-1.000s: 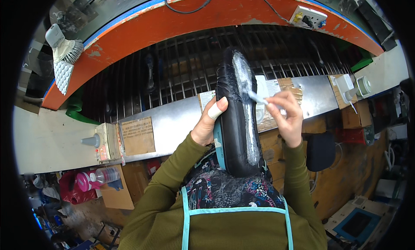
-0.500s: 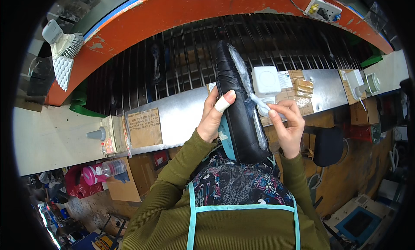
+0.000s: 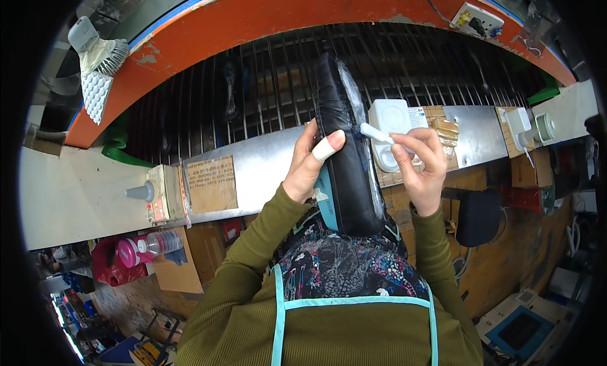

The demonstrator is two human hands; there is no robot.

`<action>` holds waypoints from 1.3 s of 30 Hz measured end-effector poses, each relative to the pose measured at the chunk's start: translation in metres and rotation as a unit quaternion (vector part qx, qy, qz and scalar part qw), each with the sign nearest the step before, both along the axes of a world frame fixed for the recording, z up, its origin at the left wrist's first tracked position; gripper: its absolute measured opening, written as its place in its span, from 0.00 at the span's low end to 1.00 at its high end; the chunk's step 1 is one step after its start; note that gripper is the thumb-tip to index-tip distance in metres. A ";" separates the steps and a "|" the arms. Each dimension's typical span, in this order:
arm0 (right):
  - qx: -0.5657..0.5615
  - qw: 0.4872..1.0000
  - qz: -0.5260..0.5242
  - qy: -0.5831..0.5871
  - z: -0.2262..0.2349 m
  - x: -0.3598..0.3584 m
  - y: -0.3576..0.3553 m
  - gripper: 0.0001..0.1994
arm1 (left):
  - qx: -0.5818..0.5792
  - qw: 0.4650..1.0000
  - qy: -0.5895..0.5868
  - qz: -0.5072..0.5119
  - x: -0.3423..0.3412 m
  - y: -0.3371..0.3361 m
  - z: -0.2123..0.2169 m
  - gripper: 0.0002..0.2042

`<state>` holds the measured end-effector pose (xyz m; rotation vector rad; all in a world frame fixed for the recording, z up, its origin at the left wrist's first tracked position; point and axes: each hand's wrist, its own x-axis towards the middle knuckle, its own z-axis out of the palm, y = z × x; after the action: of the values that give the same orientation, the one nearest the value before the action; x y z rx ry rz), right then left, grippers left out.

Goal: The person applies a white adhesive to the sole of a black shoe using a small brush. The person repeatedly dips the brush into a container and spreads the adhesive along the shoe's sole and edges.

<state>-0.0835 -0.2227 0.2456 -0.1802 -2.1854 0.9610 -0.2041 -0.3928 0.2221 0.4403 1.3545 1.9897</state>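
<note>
Left hand (image 3: 308, 167) clenched on the black shoe (image 3: 346, 157), sole side up, right hand (image 3: 422, 164) pinching the white brush (image 3: 377, 134) at the sole edge just beyond the left grip: best short strokes, shoe steady.

I see a metal ledge (image 3: 265, 167) running across in front of me, below a wire rack (image 3: 253, 88) with an orange rim (image 3: 265, 15). On the ledge sit a brown card (image 3: 212, 184), a beige switch box (image 3: 158, 192), a white tub (image 3: 391, 122) and small white boxes (image 3: 520, 127) at right.
</note>
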 end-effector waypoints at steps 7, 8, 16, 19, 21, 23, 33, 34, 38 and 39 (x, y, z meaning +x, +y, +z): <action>-0.068 0.994 0.076 -0.029 -0.004 0.004 0.006 0.07 | 0.010 1.000 -0.004 0.002 -0.009 -0.004 0.003 0.31; -0.072 0.994 0.083 -0.027 -0.005 0.005 0.005 0.07 | 0.010 1.000 -0.013 0.006 -0.009 -0.005 0.004 0.31; -0.071 0.991 0.099 -0.052 -0.010 0.016 0.001 0.07 | 0.008 0.999 -0.021 0.024 -0.020 -0.007 0.005 0.30; -0.078 0.989 0.105 -0.065 -0.008 0.022 0.000 0.07 | 0.028 0.999 -0.028 0.026 -0.022 -0.005 0.003 0.31; -0.080 0.988 0.109 -0.070 -0.007 0.025 -0.001 0.07 | 0.029 0.999 -0.032 0.026 -0.024 -0.005 0.002 0.31; -0.092 0.986 0.109 -0.080 -0.006 0.028 -0.003 0.07 | 0.033 0.999 -0.035 0.025 -0.025 -0.005 0.002 0.31; -0.107 0.984 0.111 -0.086 -0.008 0.038 -0.009 0.07 | 0.046 0.997 -0.065 0.022 -0.033 -0.006 -0.003 0.28; -0.110 0.984 0.111 -0.086 -0.009 0.040 -0.010 0.07 | 0.049 0.996 -0.069 0.020 -0.034 -0.006 -0.004 0.28; -0.102 0.984 0.117 -0.089 -0.008 0.047 -0.010 0.07 | 0.042 0.996 -0.074 0.024 -0.036 -0.007 -0.006 0.28; -0.091 0.985 0.119 -0.090 -0.007 0.049 -0.009 0.07 | 0.041 0.996 -0.076 0.021 -0.036 -0.007 -0.007 0.28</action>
<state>-0.0341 -0.2312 0.2388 -0.0968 -2.3193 1.3255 -0.2406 -0.3998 0.2150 0.2934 1.2017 2.0747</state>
